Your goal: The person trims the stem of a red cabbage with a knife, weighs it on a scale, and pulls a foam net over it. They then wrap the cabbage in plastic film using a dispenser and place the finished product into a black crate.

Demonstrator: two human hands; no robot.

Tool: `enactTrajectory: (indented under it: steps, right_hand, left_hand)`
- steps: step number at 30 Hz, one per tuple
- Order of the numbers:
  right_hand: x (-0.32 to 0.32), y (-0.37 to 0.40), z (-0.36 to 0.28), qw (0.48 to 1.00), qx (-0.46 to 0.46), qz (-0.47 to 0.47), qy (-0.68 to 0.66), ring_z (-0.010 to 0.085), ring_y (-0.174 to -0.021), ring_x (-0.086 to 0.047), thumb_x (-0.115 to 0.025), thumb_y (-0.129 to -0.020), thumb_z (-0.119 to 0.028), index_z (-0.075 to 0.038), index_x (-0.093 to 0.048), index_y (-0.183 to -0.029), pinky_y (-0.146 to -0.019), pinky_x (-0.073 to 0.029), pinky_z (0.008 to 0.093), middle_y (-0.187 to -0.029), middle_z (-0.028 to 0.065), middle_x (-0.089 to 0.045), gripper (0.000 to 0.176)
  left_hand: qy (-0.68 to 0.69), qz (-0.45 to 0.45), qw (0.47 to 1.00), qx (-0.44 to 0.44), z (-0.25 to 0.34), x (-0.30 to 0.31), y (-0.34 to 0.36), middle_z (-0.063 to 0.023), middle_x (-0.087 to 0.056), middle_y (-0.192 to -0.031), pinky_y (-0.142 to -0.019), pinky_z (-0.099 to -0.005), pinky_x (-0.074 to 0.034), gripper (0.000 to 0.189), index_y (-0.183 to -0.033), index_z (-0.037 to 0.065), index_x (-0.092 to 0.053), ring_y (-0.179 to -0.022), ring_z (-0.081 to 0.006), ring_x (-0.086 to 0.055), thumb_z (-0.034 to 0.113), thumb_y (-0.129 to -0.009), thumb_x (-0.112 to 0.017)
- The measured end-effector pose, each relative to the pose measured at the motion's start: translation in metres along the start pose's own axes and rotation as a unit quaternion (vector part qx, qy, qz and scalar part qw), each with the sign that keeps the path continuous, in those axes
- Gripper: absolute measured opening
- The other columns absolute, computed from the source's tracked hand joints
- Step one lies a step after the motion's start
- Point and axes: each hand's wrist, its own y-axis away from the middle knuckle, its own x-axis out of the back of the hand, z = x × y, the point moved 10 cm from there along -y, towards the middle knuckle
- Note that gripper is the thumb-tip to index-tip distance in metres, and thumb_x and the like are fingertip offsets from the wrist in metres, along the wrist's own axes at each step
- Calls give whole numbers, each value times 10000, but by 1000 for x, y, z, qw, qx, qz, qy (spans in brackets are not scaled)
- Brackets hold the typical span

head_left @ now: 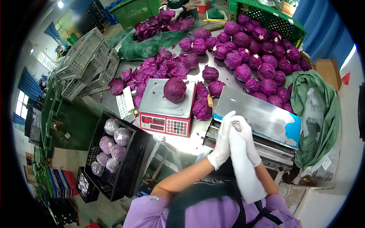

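My left hand and my right hand, both in white gloves, are pressed together in front of my chest. Between them is a limp white sleeve, perhaps foam netting, hanging down toward my apron. Its top end is partly hidden by the gloves. Just beyond my hands lies a flat metal-topped machine with a blue patch on its corner. To the left, one purple cabbage rests on the red digital scale. A knife with a wooden handle lies beside the scale, among loose cabbages.
Many purple cabbages spill from a tipped green crate. Stripped leaves cover the table's left. A black crate holds several wrapped cabbages. Grey crates are stacked left. Across the table, a gloved co-worker's hand touches leaves.
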Motion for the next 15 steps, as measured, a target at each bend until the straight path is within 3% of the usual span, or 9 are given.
enactTrajectory:
  steps: [2, 3, 4, 6, 8, 10, 12, 14, 15]
  right_hand:
    - [-20, -2, 19, 998, -33, -19, -49, 108, -887, -590, -672, -902, -79, 3, -600, -1038, -782, -482, 241, -989, 62, -635, 174]
    - [-26, -8, 9, 998, 67, 14, -5, 139, -880, -604, -673, -887, -53, 26, -624, -933, -778, -484, 260, -967, 80, -647, 104]
    - [-34, -8, 11, 998, 67, 13, -3, 139, -880, -604, -673, -887, -53, 26, -624, -933, -778, -484, 260, -967, 80, -647, 104]
    - [-40, 3, -25, 968, 195, 105, 120, 176, -877, -618, -666, -873, -28, 41, -629, -859, -790, -485, 279, -957, 100, -652, 79]
    - [-37, 0, -28, 966, 183, 153, 96, 163, -849, -615, -592, -939, -52, 35, -616, -868, -777, -480, 272, -963, 100, -664, 115]
    - [-38, -14, -13, 989, 90, 103, -56, 112, -822, -606, -513, -1025, -154, 19, -589, -881, -737, -470, 252, -933, 69, -668, 238]
    - [-40, -24, 7, 979, 26, 105, -170, 66, -719, -558, -456, -1060, -303, -28, -593, -899, -654, -470, 242, -801, 9, -593, 347]
    - [-68, -14, 29, 961, -140, -11, -236, 60, -727, -550, -482, -1045, -313, -35, -616, -942, -635, -471, 234, -830, -10, -578, 325]
    - [-86, -10, 51, 947, -189, -85, -246, 60, -740, -558, -496, -1034, -306, -32, -626, -975, -635, -472, 235, -859, -12, -590, 309]
  left_hand:
    - [-61, 45, 992, -97, 44, 7, 14, -132, -496, -1369, -1088, -330, -357, 613, -1453, 38, -392, -1276, -198, -466, 497, -1050, -330]
    - [-90, 68, 985, -128, 59, 14, 19, -150, -466, -1420, -1117, -342, -333, 638, -1426, -13, -420, -1321, -216, -438, 494, -1055, -312]
    - [-70, 69, 984, -149, 69, 19, 22, -142, -496, -1383, -1075, -318, -364, 547, -1381, -56, -453, -1259, -191, -478, 379, -1082, -310]
    - [-69, 67, 975, -199, 82, 36, 31, -143, -542, -1350, -1066, -337, -385, 526, -1321, -64, -524, -1207, -196, -532, 362, -1081, -329]
    - [16, 76, 986, -149, 79, 54, 37, -140, -580, -1305, -1038, -333, -411, 498, -1311, -57, -542, -1167, -194, -560, 339, -1077, -353]
    - [102, 86, 986, -101, 80, 62, 47, -137, -619, -1261, -1009, -328, -436, 470, -1300, -51, -561, -1127, -192, -589, 317, -1073, -377]
    - [-60, 57, 986, -143, 110, 45, 65, -79, -682, -1049, -900, -302, -483, 372, -1203, -11, -618, -985, -164, -631, 262, -1061, -410]
    - [-59, 174, 980, -76, 57, 131, 45, -12, -588, -789, -711, -320, -495, 313, -932, 70, -607, -741, -129, -585, 327, -1042, -467]
    - [16, 143, 988, -53, 71, 132, 43, -25, -600, -805, -704, -323, -504, 343, -939, 69, -600, -738, -142, -596, 368, -1039, -466]
